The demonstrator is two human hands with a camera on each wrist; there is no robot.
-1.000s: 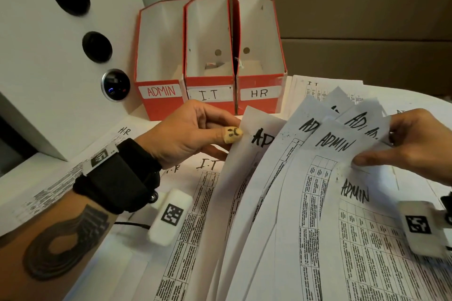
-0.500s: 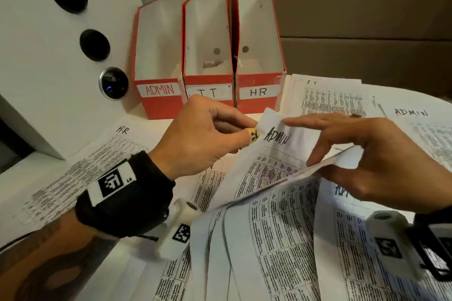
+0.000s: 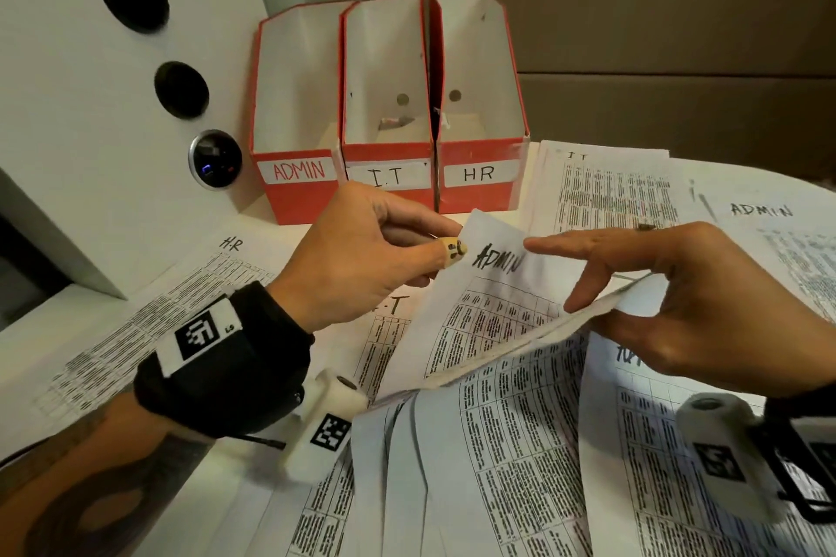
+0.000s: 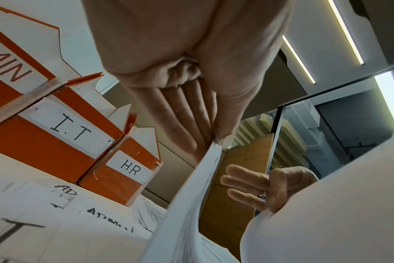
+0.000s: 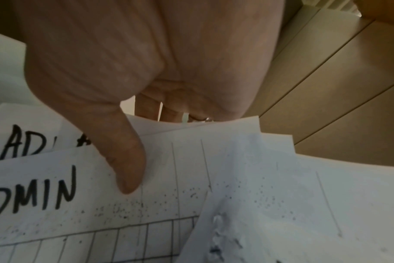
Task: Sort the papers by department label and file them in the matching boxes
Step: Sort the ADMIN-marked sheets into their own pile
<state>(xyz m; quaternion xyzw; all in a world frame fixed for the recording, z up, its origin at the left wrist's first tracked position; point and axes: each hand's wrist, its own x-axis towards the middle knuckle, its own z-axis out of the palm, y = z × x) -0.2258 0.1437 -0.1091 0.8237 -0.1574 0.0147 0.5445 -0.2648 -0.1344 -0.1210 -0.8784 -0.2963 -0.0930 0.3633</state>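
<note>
Paper covers nearly all of the white worktop (image 3: 40,330): loose printed sheets headed HR (image 3: 149,308), I.T (image 3: 610,185) and ADMIN (image 3: 769,231) lie flat around the hands. At the back, against the wall, three red boxes stand side by side, touching: the ADMIN box (image 3: 296,190) on the left, the I.T box (image 3: 389,192) in the middle, the HR box (image 3: 479,194) on the right. From the head view their insides look white and hold no sheets.

Nearer, the ADMIN stack (image 3: 488,308) is raised off the worktop between both hands, its sheets fanned and sagging toward the viewer. The left hand (image 3: 357,258) pinches its top left corner between thumb and curled fingers (the thumbnail carries a small painted face). Only the left wrist view shows that grip from below (image 4: 191,99), with the fingers flat under the sheets and the thumb tip on the paper edge (image 4: 191,195).

The right hand (image 3: 687,298) grips the stack's right edge. The head view shows the index finger held out straight above the word ADMIN; the right wrist view adds the thumb (image 5: 124,160) pressed down on the top sheet (image 5: 56,204), with the other fingers behind the paper.
</note>
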